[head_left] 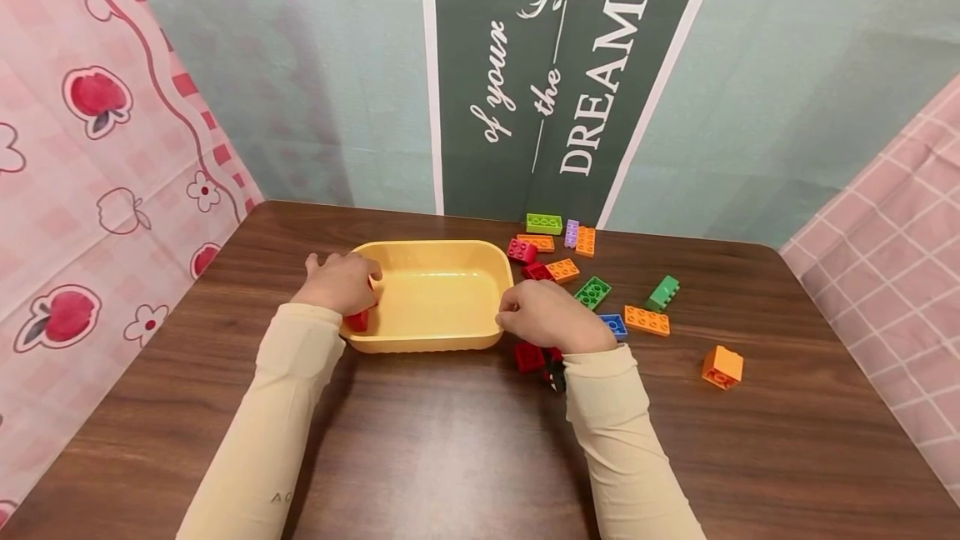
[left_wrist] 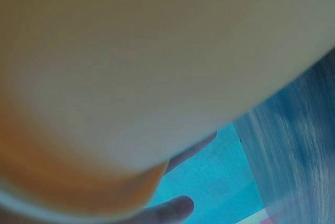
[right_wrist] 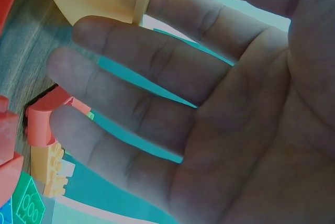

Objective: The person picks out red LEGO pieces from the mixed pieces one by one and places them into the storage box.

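Observation:
A yellow plastic tray (head_left: 450,344) stands on the table, and its wall fills much of the left wrist view. My left hand (head_left: 337,283) grips its left rim, the fingers reaching over the edge. Red toy bricks (head_left: 358,321) lie inside by that hand, partly hidden by it. At the right rim, my right hand (head_left: 551,315) holds the edge between thumb and forefinger. Its other fingers (right_wrist: 120,98) are stretched out in the right wrist view. A red brick (head_left: 529,357) lies below the right hand, beside a small dark item under the wrist.
Several loose bricks lie right of the tray, among them a lime brick (head_left: 543,223), a green brick (head_left: 663,293) and a flat orange brick (head_left: 647,320). An orange block (head_left: 722,367) sits farther right. Hanging cloths (head_left: 300,90) border the wooden table (head_left: 450,457) behind and at both sides.

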Available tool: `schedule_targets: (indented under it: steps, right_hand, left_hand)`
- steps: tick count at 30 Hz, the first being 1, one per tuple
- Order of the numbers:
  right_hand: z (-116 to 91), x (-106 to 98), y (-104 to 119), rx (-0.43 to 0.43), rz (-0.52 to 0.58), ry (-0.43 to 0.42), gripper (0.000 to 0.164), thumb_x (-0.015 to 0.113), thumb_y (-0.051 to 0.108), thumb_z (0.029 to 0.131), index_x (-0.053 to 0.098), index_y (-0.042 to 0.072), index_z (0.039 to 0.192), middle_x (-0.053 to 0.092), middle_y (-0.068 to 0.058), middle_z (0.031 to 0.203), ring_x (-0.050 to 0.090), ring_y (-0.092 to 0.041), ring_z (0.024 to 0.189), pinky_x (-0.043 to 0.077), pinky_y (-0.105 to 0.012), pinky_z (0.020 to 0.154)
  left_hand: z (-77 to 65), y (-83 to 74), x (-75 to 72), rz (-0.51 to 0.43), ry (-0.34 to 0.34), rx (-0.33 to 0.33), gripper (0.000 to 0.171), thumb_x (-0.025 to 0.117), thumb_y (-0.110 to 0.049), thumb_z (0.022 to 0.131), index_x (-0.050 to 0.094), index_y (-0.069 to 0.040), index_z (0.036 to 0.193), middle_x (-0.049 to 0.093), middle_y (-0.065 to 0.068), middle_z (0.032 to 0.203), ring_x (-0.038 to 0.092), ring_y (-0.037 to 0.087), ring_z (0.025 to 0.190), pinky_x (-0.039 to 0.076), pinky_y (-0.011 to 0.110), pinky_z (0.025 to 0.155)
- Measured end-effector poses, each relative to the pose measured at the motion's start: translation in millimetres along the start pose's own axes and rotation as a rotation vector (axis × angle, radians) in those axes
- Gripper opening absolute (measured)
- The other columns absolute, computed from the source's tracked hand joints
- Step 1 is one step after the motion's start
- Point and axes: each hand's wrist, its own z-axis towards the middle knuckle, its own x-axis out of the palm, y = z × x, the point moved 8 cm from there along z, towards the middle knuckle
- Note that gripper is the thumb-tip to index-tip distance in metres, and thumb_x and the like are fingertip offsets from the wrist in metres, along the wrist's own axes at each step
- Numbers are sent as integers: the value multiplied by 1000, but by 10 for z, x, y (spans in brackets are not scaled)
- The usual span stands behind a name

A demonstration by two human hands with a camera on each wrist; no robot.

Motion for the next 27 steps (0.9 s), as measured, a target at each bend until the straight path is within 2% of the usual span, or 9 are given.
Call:
schedule_targets:
  steps: [7,10,14,18,23,27]
  right_hand:
    - [-9,4,54,-8,-12,-8,20,61,25,92,73,12,102,65,1,85,56,-17,74,50,-33,70]
    - [1,32,88,-12,-11,-6,31,60,26,92,68,11,118,66,-1,96,57,-18,83,51,-36,80]
    - [27,85,132,-13,15,2,54,61,30,92,51,11,142,64,-8,121,58,-22,99,49,-42,93]
    - [30,86,133,-24,57,6,64,61,32,92,41,12,149,59,-12,135,59,-24,111,47,-47,99]
    - [-2,-37,-61,-3,70,-33,59,59,32,93,44,11,147,58,-11,137,58,-27,117,46,-49,100]
    - [-1,-115,-328,85,1,-63,51,56,29,95,51,6,141,59,-16,133,55,-34,119,44,-52,101]
  left_hand:
    - [-12,50,-25,-42,16,-20,40,58,-24,90,63,-9,126,58,18,130,42,47,121,5,76,102]
    - [-26,95,-51,-70,21,-44,41,56,-25,90,62,-9,128,57,19,131,39,48,124,2,77,102]
    - [-52,173,-91,-78,13,-71,43,54,-24,89,61,-8,128,58,21,131,39,51,124,2,79,101]
    - [-68,232,-105,-82,19,-87,44,52,-24,89,60,-8,130,56,22,132,40,53,122,2,79,100]
    - [-74,231,-102,-87,35,-90,46,50,-25,90,58,-7,132,52,24,135,38,53,123,3,79,101]
    - [-85,218,-102,-89,41,-91,47,49,-25,91,56,-6,133,50,25,137,37,52,125,2,78,102]
